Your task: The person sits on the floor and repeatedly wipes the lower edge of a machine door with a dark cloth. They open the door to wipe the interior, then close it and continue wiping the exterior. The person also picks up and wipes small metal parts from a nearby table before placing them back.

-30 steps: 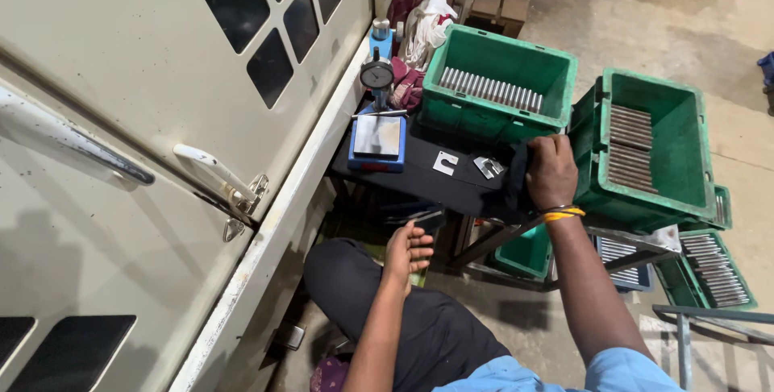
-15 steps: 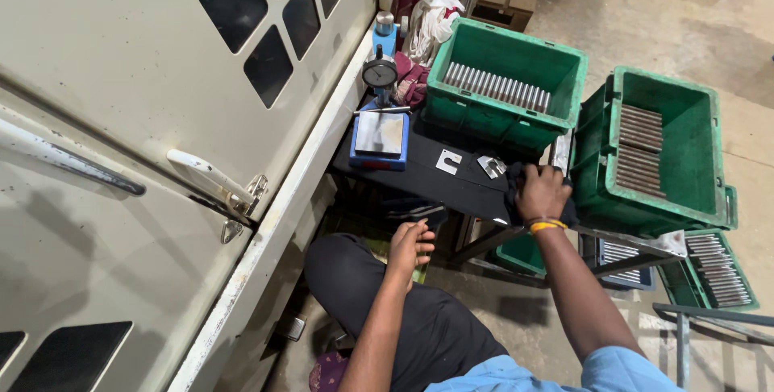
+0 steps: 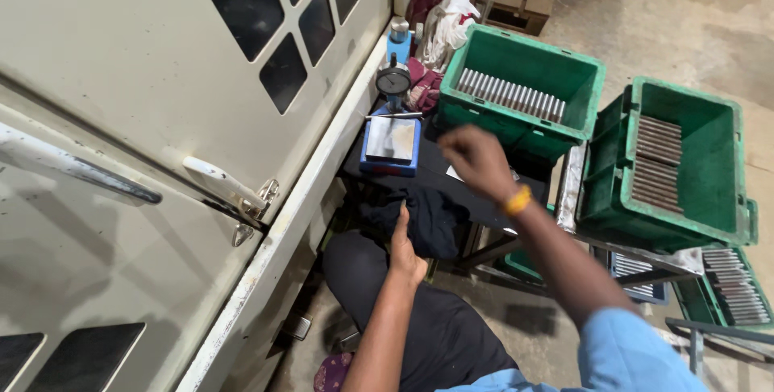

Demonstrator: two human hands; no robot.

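Fingers of the right hand (image 3: 477, 160) are curled loosely together and blurred, so I cannot tell whether they pinch something small or are simply closed on nothing. That hand hangs over the dark table (image 3: 439, 173), and the nearest thing ahead of its fingertips is the blue block with a grey metal plate (image 3: 391, 144), lying just to their left and a little beyond, its long axis running away from the person toward the dial gauge (image 3: 393, 82) standing at its far end. Beyond and to the right of the fingers sits a green crate (image 3: 580, 86) with a row of metal rods (image 3: 509, 95) laid side by side. The left hand (image 3: 405, 248) is lower and nearer the body, fingers straight and released, touching a dark cloth (image 3: 427, 219) by the knee, well short of the block.
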